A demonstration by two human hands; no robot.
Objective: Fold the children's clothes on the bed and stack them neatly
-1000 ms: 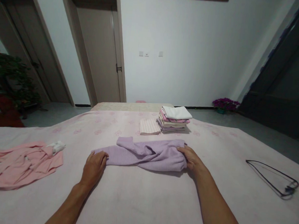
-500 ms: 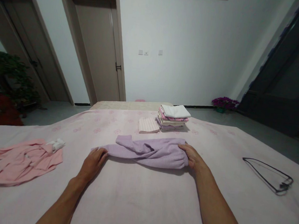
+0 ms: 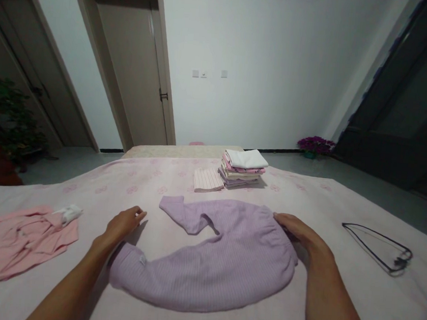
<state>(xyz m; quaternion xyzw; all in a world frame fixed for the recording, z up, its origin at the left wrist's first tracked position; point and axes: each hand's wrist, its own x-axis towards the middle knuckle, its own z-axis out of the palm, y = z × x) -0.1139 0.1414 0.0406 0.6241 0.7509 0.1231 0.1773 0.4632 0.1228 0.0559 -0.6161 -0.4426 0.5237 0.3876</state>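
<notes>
The lilac ribbed-cloth trousers (image 3: 208,273) are touched at two o'clock by the right hand (image 3: 300,232), whose grip cannot be judged, while at ten o'clock the left hand (image 3: 122,223) is kept loosely curled, empty.

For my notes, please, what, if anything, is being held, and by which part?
The right hand touches the lilac ribbed trousers at the waistband's far end; any grip is hidden. The left hand holds nothing.

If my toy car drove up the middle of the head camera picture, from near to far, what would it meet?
Purple trousers → striped folded cloth → pale tan surface past the sheet → white wall.
</notes>
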